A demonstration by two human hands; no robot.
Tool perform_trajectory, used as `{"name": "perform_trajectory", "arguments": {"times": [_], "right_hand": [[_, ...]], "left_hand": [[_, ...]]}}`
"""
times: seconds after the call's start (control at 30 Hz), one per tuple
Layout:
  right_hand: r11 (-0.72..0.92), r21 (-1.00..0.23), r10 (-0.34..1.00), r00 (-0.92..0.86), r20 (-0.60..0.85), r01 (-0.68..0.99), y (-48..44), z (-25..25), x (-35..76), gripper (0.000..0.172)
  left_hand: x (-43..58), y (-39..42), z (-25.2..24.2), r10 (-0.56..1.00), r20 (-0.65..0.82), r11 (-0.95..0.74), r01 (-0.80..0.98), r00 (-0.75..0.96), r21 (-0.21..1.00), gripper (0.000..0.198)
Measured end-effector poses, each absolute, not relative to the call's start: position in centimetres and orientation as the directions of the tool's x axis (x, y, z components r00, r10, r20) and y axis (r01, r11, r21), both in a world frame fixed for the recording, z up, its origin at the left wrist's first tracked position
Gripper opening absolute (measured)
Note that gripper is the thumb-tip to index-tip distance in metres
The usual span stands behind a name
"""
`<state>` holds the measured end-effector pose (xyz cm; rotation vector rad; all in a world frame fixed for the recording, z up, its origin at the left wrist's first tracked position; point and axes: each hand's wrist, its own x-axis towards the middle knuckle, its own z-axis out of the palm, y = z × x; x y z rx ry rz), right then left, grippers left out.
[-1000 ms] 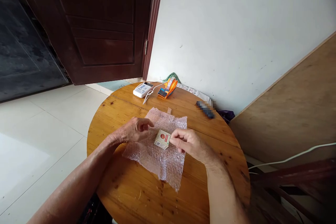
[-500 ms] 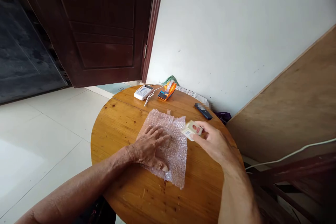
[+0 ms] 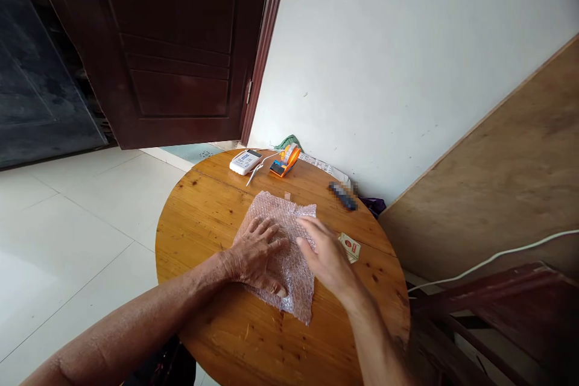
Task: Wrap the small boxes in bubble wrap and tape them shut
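Note:
A sheet of bubble wrap (image 3: 296, 295) lies spread on the round wooden table (image 3: 194, 217). My left hand (image 3: 259, 253) rests flat on it with the fingers spread. Above its right edge is my right hand (image 3: 323, 250), slightly blurred, thumb and fingers apart and nothing between them. Just right of that hand, a small cream box (image 3: 351, 247) with a red mark sits on the wood, partly hidden behind the hand.
Towards the back stand a white device with a cord (image 3: 245, 161) and an orange tape dispenser (image 3: 286, 161). A dark, partly pixelated object (image 3: 342, 195) lies at the back right. A wall (image 3: 384, 60) and a brown door (image 3: 181, 72) rise behind the table.
My right hand has let go of the small box, which now sits on the table. That hand has moved left to the bubble wrap. My left hand stays in place.

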<state>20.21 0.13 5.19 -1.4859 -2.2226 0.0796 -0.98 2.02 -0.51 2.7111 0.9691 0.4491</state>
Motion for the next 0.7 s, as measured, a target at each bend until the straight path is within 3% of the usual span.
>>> {"name": "perform_trajectory", "arguments": {"times": [0.13, 0.37, 0.57, 0.7], "right_hand": [[0.280, -0.153, 0.950, -0.251, 0.184, 0.948, 2.2, 2.0, 18.6, 0.041], [0.113, -0.045, 0.974, -0.101, 0.204, 0.993, 2.6, -0.3, 19.9, 0.043], [0.093, -0.062, 0.978, -0.079, 0.195, 0.994, 2.7, -0.2, 19.8, 0.045], [0.107, -0.089, 0.971, -0.084, 0.225, 0.990, 2.8, -0.4, 19.9, 0.043]], "left_hand": [[-1.1, 2.3, -0.5, 0.614, 0.208, -0.780, 0.546, 0.761, 0.305, 0.113], [-1.7, 2.4, -0.3, 0.666, 0.216, -0.739, 0.594, 0.714, 0.317, 0.115], [-2.6, 3.3, 0.2, 0.856, 0.191, -0.517, 0.809, 0.481, 0.281, 0.065], [-2.8, 3.6, 0.0, 0.891, 0.168, -0.454, 0.850, 0.423, 0.268, 0.068]]}}
